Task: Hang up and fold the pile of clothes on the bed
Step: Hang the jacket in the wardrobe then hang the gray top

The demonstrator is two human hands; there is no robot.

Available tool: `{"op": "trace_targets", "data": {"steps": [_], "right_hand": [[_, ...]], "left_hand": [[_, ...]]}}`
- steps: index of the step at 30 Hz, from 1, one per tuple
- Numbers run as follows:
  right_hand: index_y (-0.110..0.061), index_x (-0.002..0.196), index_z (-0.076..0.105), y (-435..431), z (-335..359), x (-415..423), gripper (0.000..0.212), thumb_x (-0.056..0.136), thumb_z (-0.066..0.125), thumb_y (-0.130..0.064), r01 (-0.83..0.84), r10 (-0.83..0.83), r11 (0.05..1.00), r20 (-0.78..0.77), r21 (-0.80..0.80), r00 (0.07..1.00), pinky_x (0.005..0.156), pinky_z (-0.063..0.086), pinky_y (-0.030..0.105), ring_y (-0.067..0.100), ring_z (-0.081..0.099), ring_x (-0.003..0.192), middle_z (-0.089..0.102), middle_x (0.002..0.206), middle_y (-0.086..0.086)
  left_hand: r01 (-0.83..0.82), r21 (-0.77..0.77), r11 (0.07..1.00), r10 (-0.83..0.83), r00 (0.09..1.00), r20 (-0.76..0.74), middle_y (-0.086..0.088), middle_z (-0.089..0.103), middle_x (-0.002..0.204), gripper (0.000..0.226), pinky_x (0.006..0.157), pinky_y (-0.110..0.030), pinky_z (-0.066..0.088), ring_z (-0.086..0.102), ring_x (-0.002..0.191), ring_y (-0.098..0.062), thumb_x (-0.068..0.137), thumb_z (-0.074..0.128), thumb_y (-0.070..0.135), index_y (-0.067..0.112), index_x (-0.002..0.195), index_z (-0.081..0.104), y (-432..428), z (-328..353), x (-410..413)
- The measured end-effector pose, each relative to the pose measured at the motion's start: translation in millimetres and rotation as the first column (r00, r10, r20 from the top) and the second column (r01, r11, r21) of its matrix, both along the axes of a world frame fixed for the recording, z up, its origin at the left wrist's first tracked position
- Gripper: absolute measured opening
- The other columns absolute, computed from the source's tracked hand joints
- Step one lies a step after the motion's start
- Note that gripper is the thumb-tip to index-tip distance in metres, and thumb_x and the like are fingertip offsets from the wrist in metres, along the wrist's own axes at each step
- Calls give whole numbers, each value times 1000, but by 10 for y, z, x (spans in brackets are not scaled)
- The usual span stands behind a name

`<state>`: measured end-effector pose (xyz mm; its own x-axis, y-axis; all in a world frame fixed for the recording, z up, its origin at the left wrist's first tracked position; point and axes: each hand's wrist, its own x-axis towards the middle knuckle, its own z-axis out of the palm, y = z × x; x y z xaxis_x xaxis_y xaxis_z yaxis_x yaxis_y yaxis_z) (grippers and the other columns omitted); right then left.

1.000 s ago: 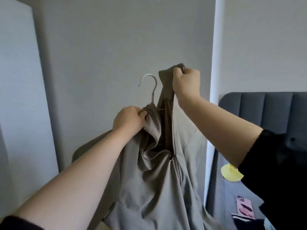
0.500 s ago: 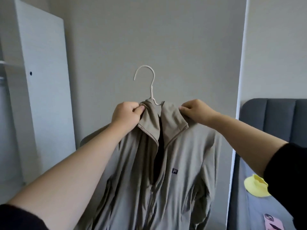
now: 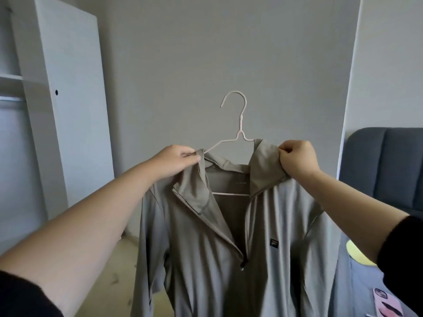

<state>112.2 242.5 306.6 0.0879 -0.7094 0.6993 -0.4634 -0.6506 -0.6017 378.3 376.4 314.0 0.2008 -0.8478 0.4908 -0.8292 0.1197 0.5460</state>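
A grey-beige zip jacket (image 3: 270,248) hangs in front of me on a thin pale hanger (image 3: 239,131), its hook pointing up and left. The zipper is open at the top and a small dark logo sits on the chest. My left hand (image 3: 176,161) pinches the left side of the collar at the hanger's shoulder. My right hand (image 3: 297,159) is closed on the right side of the collar. Both arms hold the jacket spread out at chest height in front of a plain grey wall.
An open white wardrobe (image 3: 61,88) with a shelf and a rail (image 3: 11,99) stands at the left. At the right are the bed's dark grey headboard (image 3: 386,165), a yellow item (image 3: 357,252) and a pink phone (image 3: 386,305) on the bedding.
My hands have moved apart, spreading the collar over the hanger's shoulders. The right hand came down from above the hook to the collar. The view turned left, showing more wardrobe.
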Motion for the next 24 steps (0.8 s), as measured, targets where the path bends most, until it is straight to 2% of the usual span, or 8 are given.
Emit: {"op": "trace_targets", "data": {"steps": [4,6,9,11,14,17,19,24], "right_hand": [[-9,73,68,39,-49,-61,22,79,49,-1,-14,23,997,116,-74,993,63,43,26,19,57,68,62,66,1],[-8,74,69,9,-96,-165,22,80,49,1,-22,30,997,110,-78,993,65,42,26,19,56,70,64,68,4],[-4,63,59,-105,-179,-358,21,77,44,3,49,-40,996,-122,77,992,59,36,29,28,49,68,55,64,12],[-3,81,69,-140,-180,-428,27,81,42,1,108,-86,985,-161,138,983,70,45,32,31,58,82,66,83,12],[-15,113,67,-79,-104,-449,29,94,45,-15,-54,55,997,-32,54,998,85,43,28,19,57,98,65,107,1],[-15,89,66,-44,-65,-446,11,92,55,-15,-116,167,984,-465,138,869,74,38,26,20,54,88,62,88,0],[-18,69,54,-73,-117,-468,23,90,58,-9,-47,102,993,-565,111,819,65,30,26,23,49,79,54,72,-1],[-15,69,58,-66,-329,-437,22,87,56,-1,40,-62,992,-185,-123,981,62,27,26,21,44,72,52,67,-6]], "left_hand": [[-146,-24,989,147,941,305,4,40,55,42,52,-27,25,37,55,-13,89,63,24,18,56,38,-70,2,-88],[-201,-162,966,237,939,248,1,40,54,45,55,-35,21,40,59,-20,88,64,24,16,54,36,-105,0,-169],[-327,-319,890,382,915,128,-5,45,61,43,59,-34,19,45,68,-27,88,64,27,14,55,39,-177,-92,-311],[-336,-368,867,401,909,116,-9,45,62,48,59,-34,18,42,66,-27,88,65,26,14,54,33,-231,-201,-428],[-288,-431,855,366,924,109,-20,53,65,40,58,-33,14,40,63,-28,86,67,22,9,57,41,-306,-305,-517],[-268,-503,822,373,920,119,-22,57,69,31,58,-31,13,49,67,-33,83,69,15,-3,64,53,-310,-375,-491],[-227,-520,823,380,902,207,-21,57,75,26,60,-34,22,53,74,-35,82,69,11,-4,67,54,-289,-433,-437],[-111,-430,896,348,775,527,-12,58,104,21,77,-41,41,53,97,-36,75,76,14,6,88,62,-264,-393,-383]]}}
